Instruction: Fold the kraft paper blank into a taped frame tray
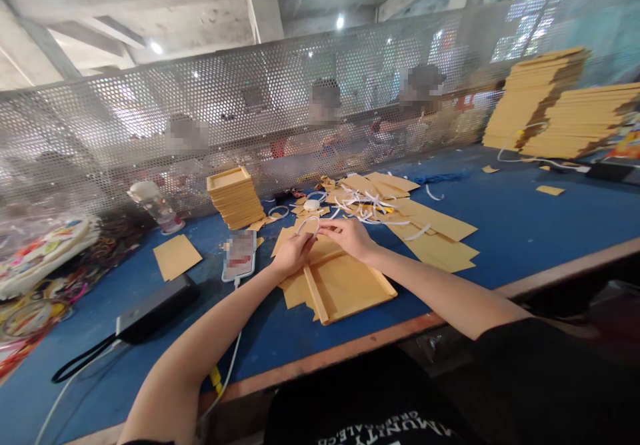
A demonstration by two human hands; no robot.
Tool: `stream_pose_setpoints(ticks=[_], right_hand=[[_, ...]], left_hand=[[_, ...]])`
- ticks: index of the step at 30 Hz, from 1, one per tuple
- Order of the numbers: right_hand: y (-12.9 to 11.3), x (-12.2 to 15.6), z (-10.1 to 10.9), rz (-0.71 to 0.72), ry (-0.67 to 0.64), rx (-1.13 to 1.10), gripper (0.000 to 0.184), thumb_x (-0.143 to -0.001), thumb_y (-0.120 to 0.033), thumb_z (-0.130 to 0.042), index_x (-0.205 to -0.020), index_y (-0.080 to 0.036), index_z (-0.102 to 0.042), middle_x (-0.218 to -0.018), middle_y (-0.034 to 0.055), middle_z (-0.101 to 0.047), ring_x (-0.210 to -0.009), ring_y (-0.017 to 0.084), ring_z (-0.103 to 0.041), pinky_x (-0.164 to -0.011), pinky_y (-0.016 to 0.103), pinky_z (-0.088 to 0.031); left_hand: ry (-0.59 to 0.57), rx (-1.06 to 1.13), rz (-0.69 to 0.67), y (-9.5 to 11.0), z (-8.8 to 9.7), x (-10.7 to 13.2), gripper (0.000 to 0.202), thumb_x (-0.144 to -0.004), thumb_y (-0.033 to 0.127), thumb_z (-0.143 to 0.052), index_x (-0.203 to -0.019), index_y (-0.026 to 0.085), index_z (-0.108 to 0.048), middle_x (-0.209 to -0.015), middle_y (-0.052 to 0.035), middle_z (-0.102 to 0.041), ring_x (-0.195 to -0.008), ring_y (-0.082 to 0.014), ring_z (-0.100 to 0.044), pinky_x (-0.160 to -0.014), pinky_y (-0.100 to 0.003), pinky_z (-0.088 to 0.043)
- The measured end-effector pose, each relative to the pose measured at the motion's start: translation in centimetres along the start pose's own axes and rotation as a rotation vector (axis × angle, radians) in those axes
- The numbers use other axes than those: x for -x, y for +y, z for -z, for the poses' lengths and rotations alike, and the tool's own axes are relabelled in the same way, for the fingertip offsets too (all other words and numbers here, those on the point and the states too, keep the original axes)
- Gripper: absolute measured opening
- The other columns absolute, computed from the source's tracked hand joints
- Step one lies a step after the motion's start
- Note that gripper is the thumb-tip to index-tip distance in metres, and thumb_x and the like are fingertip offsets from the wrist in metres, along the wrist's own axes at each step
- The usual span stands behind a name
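My left hand and my right hand meet above a shallow kraft cardboard tray with folded-up edges. Fingers of both hands are pinched together on a thin white strip, which curves up in a loop by the left fingertips. The tray lies tilted near the table's front edge, on top of flat brown card pieces. Just beyond the hands is a tangle of loose white strips over more card sheets.
Stacked trays stand at the back left, beside a phone on a cable. Further left are a black power bank and a plastic bottle. Tall cardboard stacks rise at the far right. A perforated metal screen borders the blue table.
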State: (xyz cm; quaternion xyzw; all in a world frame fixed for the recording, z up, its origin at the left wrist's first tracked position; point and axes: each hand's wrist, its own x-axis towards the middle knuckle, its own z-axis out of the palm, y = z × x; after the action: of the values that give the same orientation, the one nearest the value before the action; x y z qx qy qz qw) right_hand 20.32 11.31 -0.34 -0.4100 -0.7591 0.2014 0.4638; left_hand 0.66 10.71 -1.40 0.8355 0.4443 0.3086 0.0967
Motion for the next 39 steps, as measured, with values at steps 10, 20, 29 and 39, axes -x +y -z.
stream_pose_setpoints(ticks=[10, 20, 29, 39], right_hand=[[2.4, -2.1, 1.7, -0.121, 0.032, 0.126, 0.013, -0.081, -0.029, -0.061, -0.081, -0.022, -0.073, -0.078, 0.0038, -0.074, -0.077, 0.021, -0.068, -0.071, 0.031, -0.049], [4.2, -3.0, 2.8, -0.172, -0.012, 0.19, 0.011, -0.08, -0.025, -0.061, -0.076, -0.02, -0.069, -0.074, 0.0045, -0.073, -0.07, 0.02, -0.066, -0.065, 0.028, -0.046], [2.0, -1.6, 5.4, 0.137, -0.341, 0.229, 0.009, -0.078, -0.022, -0.062, -0.077, -0.022, -0.071, -0.083, 0.0033, -0.071, -0.078, 0.019, -0.061, -0.075, 0.03, -0.044], [0.6, -1.0, 10.6, -0.038, -0.597, -0.128, 0.023, -0.076, -0.041, -0.066, -0.082, -0.019, -0.068, -0.08, 0.0029, -0.067, -0.076, 0.017, -0.059, -0.073, 0.033, -0.043]], left_hand=[[0.098, -0.091, 0.169, -0.8, -0.2, -0.6, 0.025, -0.094, 0.031, -0.045, -0.079, 0.022, -0.062, -0.071, -0.0037, -0.064, -0.073, -0.0209, -0.06, -0.072, -0.028, -0.043], [0.027, -0.121, 0.239, -0.7, -0.2, -0.8, 0.021, -0.092, 0.02, -0.044, -0.081, 0.021, -0.062, -0.078, -0.0044, -0.067, -0.077, -0.0212, -0.063, -0.076, -0.028, -0.043], [-0.02, -0.118, 0.334, -1.2, 0.0, -1.2, 0.028, -0.094, 0.022, -0.038, -0.082, 0.018, -0.063, -0.085, -0.0049, -0.069, -0.085, -0.0201, -0.063, -0.079, -0.027, -0.044], [0.019, -0.087, 0.276, -1.7, 0.0, -1.0, 0.024, -0.09, 0.019, -0.045, -0.079, 0.016, -0.066, -0.089, -0.0074, -0.067, -0.093, -0.0217, -0.062, -0.089, -0.032, -0.044]])
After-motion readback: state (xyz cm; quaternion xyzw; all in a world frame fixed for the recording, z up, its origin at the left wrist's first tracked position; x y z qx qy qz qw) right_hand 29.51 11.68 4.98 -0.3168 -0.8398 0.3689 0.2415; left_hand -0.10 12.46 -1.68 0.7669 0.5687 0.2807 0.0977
